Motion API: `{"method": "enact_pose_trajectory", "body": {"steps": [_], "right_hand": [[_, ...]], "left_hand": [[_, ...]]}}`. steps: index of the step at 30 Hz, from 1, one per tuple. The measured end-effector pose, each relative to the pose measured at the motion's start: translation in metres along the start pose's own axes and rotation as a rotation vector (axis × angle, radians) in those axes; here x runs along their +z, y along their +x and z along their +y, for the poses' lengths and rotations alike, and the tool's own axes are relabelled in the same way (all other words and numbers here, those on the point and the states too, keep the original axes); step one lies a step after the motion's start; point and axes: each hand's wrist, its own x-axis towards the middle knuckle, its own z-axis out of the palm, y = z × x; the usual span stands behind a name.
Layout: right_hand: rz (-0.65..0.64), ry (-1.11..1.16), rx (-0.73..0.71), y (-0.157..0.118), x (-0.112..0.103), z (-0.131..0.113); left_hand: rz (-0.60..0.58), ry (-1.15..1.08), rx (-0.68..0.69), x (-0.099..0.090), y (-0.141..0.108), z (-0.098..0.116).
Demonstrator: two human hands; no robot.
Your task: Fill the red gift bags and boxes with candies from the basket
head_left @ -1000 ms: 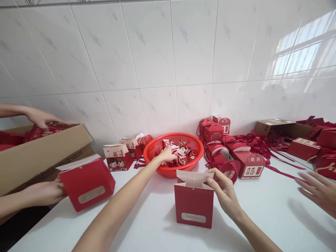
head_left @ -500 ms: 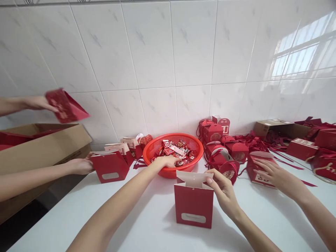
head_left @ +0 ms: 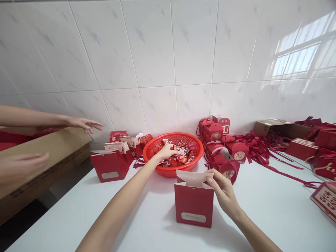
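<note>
Left hand [head_left: 168, 152]: mid-frame, fingers among wrapped sweets [head_left: 187, 159]; whether it grips any cannot be told.
Basket [head_left: 198, 145]: red, perforated, mid-frame, holding the sweets.
Right hand [head_left: 223, 190]: lower right of centre, pinching the open carton's top edge.
Open carton [head_left: 193, 201]: red, upright on the white desk [head_left: 147, 224], lower centre, window near its base.
Co-worker's upper hand [head_left: 82, 123]: left of frame, fingers spread, near the cardboard box [head_left: 52, 152].
Co-worker's lower hand [head_left: 26, 168]: left edge, blurred.
Red carton [head_left: 109, 168]: standing, left of centre.
Gift boxes [head_left: 216, 134]: clustered right of centre.
Ribbons [head_left: 262, 152]: tangled, right of frame.
Tiled wall [head_left: 154, 45]: upper frame.
</note>
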Motion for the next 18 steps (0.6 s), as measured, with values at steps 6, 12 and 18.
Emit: {"method": "enact_pose_trajectory", "body": {"steps": [6, 12, 18], "right_hand": [[-0.008, 0.003, 0.022, 0.001, 0.000, 0.002], [-0.006, -0.005, 0.009, 0.001, -0.001, 0.003], [-0.016, -0.001, 0.010, 0.000, 0.000, 0.004]], "left_hand": [[0.016, -0.372, 0.016, -0.002, -0.003, 0.008], [-0.063, -0.559, -0.028, -0.002, -0.009, 0.014], [0.035, -0.549, -0.008, 0.000, -0.007, 0.007]]}}
